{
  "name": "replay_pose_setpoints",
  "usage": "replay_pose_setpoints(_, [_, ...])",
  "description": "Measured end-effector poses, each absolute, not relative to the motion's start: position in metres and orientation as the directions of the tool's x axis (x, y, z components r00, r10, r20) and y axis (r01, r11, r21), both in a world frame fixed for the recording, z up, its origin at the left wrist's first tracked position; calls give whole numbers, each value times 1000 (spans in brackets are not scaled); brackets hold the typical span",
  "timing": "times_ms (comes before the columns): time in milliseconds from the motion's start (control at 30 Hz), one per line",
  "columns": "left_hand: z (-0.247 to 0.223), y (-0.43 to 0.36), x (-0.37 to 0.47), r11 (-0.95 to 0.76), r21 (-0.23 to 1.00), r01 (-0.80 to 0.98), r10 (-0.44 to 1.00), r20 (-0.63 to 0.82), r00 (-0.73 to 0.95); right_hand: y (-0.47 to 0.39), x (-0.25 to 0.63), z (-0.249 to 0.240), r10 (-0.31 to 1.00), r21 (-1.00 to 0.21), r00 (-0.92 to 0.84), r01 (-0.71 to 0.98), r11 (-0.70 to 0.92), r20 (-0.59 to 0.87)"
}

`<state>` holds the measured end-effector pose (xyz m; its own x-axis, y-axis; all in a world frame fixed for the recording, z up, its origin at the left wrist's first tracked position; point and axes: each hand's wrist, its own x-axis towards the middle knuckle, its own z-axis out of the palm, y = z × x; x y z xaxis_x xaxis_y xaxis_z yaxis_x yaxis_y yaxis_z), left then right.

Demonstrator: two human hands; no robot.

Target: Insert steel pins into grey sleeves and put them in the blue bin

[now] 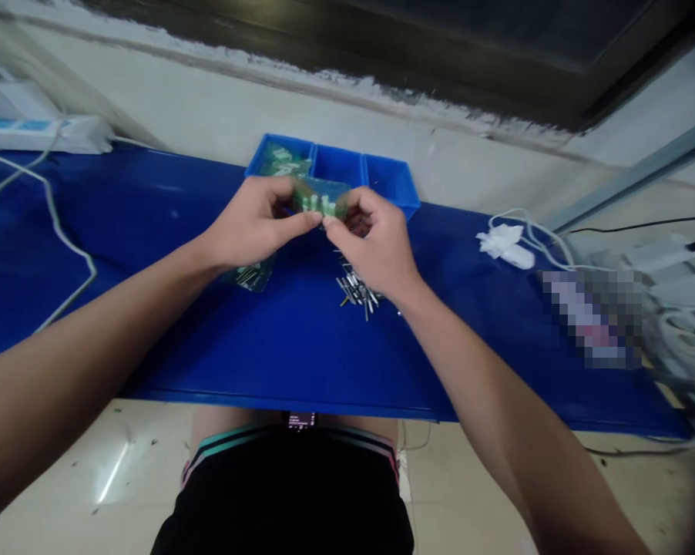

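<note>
My left hand (258,220) and my right hand (379,243) pinch a small clear plastic bag (331,187) between them, thumbs almost touching along its near edge. Several pale green and white pieces show inside, too blurred to name. Under my left wrist lies another clear bag (258,276) with thin metal pieces in it. A loose heap of short metal pins (357,291) rests on the table below my right hand, which partly covers it. Just behind the held bag stands a blue three-compartment tray (408,185); clear bags (283,162) lie in its left compartment.
The blue table (324,347) meets a wall at the back. A white power strip (41,132) and a cable (85,258) are on the left. Toward the right are a white charger-like item (515,253), cables and a blurred-out object (593,320).
</note>
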<state>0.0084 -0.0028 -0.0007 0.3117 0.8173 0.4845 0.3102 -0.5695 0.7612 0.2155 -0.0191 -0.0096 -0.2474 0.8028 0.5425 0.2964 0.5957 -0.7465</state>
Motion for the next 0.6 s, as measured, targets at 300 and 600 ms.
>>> replay_pose_setpoints(300, [14, -3, -1, -469, 836, 285, 864, 369, 342, -22, 216, -8, 842, -785, -199, 303, 540, 502])
replay_pose_setpoints(600, [51, 74, -29, -414, 421, 807, 836, 526, 154, -33, 205, -4, 731, -472, -499, 559, 682, 465])
